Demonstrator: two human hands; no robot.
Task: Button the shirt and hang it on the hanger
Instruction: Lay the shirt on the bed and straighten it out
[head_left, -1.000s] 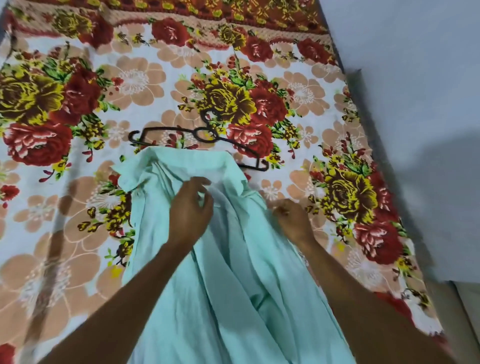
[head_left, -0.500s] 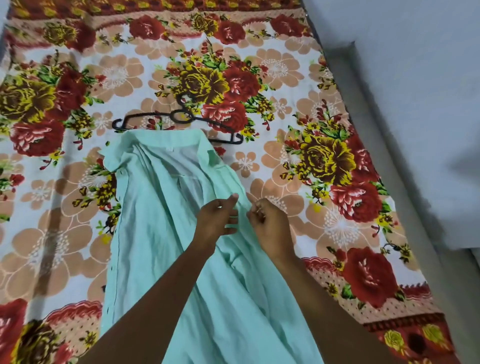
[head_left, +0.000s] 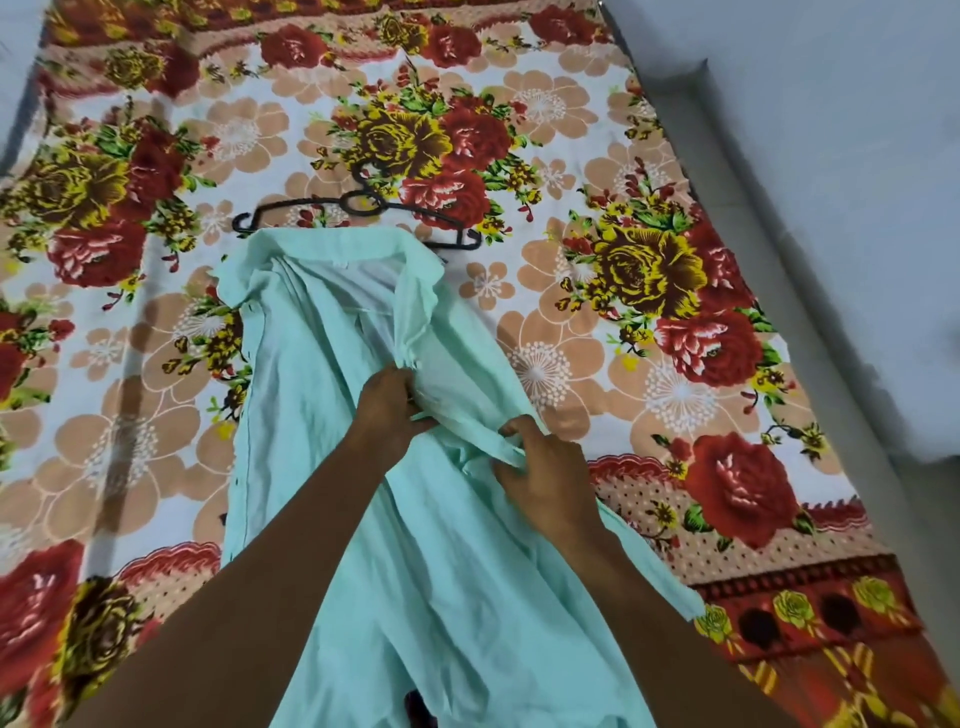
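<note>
A mint-green shirt (head_left: 311, 395) lies front up and open on the bed, collar at the far end. A black hanger (head_left: 358, 205) lies flat just beyond the collar, partly under it. My left hand (head_left: 387, 415) pinches the right front edge of the shirt below the collar. My right hand (head_left: 545, 478) grips a bunched fold of the same front edge a little nearer to me. The buttons and buttonholes under my fingers are hidden.
The flowered bedsheet (head_left: 649, 291) covers the whole bed. A pale grey wall (head_left: 831, 182) runs along the bed's right edge. Bare sheet lies on both sides of the shirt.
Both hands have moved toward me from the collar and taken hold of the shirt's right front edge. The right hand now bunches the cloth. The view has drawn back.
</note>
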